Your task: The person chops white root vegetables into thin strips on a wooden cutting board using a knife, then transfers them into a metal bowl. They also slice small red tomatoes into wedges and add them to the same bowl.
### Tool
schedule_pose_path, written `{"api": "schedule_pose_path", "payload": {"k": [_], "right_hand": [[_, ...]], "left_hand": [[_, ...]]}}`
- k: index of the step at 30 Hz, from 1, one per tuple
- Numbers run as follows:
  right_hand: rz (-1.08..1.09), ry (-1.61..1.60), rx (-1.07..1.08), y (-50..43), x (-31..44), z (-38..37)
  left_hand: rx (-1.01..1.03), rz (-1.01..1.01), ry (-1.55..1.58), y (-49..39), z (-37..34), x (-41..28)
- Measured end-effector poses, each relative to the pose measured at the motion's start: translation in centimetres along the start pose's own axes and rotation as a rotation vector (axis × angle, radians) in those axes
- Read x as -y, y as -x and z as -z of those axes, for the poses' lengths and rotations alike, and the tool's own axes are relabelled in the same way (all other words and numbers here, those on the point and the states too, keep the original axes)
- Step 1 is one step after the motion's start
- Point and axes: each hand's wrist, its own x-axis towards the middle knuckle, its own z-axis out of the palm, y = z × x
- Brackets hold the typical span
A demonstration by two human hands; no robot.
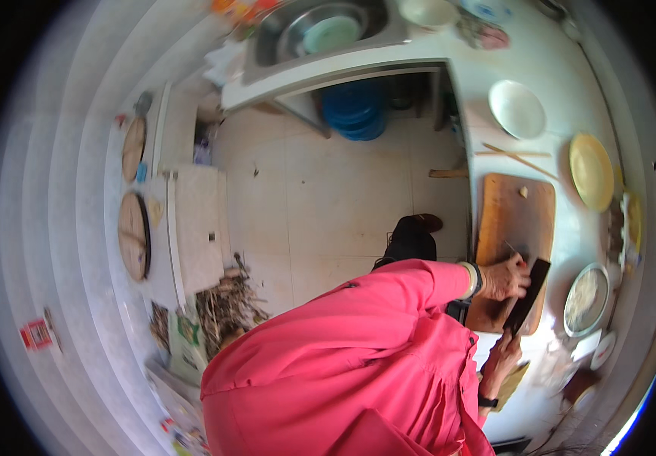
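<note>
My right hand [503, 354] grips the handle of a cleaver [528, 297], whose dark, slightly blurred blade slants across the near part of a wooden cutting board [513, 222]. My left hand [503, 279] is curled low over the board, its fingers against or close to the blade. A small red spot shows at those fingertips; I cannot tell what it is. Whatever may lie under the fingers is hidden. A small pale piece, perhaps a garlic clove [523, 192], lies towards the board's far end.
Beyond the board lie a pair of chopsticks [519, 153] and a white bowl [517, 109]. A yellow bowl [591, 172] and a metal bowl [587, 299] with pale food stand along the wall. The sink [265, 40] holds a basin. A wooden stick [447, 173] juts from the counter edge.
</note>
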Motion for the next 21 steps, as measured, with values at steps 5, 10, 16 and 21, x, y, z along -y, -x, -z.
{"api": "schedule_pose_path", "payload": {"k": [5, 10, 16, 21], "right_hand": [[0.008, 0.042, 0.043, -0.8, 0.3, 1.1], [-0.049, 0.037, 0.086, -1.3, 1.1, 1.4], [0.006, 0.085, 0.078, -3.8, -0.6, 0.2], [0.040, 0.153, 0.046, -6.2, -2.8, -0.7]], "left_hand": [[-0.013, 0.015, 0.009, 0.1, -1.3, 0.0], [0.053, 0.055, -0.038, 0.1, -0.9, -0.5], [0.053, 0.060, -0.062, 0.2, -1.7, -0.7], [0.056, 0.064, -0.067, 0.1, -1.6, -0.7]]}}
